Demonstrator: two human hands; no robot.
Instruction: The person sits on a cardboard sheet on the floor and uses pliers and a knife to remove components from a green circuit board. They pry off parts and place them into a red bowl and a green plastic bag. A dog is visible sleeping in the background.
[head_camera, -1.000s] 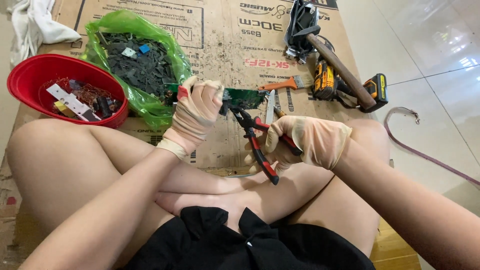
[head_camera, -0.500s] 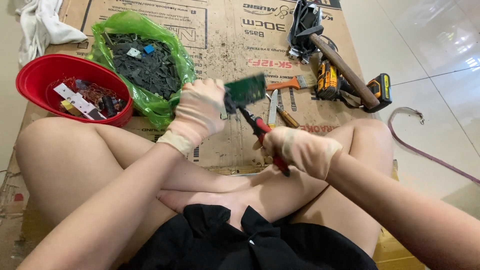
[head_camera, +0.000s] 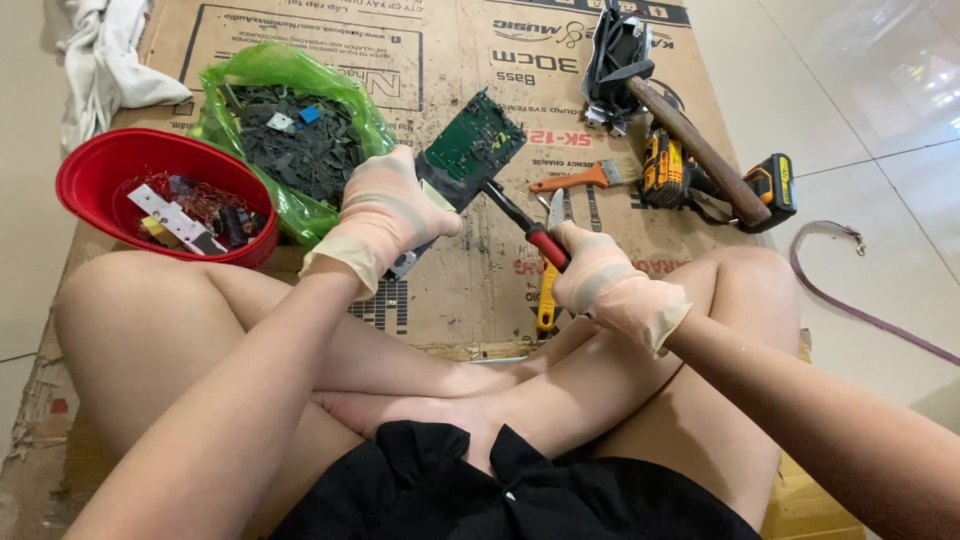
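Observation:
My gloved left hand (head_camera: 385, 215) holds a green circuit board (head_camera: 472, 140) tilted up above the cardboard sheet (head_camera: 440, 290). My gloved right hand (head_camera: 610, 280) grips red-handled pliers (head_camera: 525, 228) whose jaws meet the board's lower edge. I sit cross-legged with both hands above my knees.
A red bowl (head_camera: 100, 165) of small metal and wire parts sits at left, beside a green bag (head_camera: 270, 70) of dark board pieces. A hammer (head_camera: 690, 140), a yellow power tool (head_camera: 715, 180), an orange-handled brush (head_camera: 590, 178) and a yellow-handled tool (head_camera: 547, 300) lie on the cardboard. White cloth (head_camera: 105, 65) is at far left.
Both hands rose and the board turned face up toward the camera. The pliers swung from my lap up to the board's edge.

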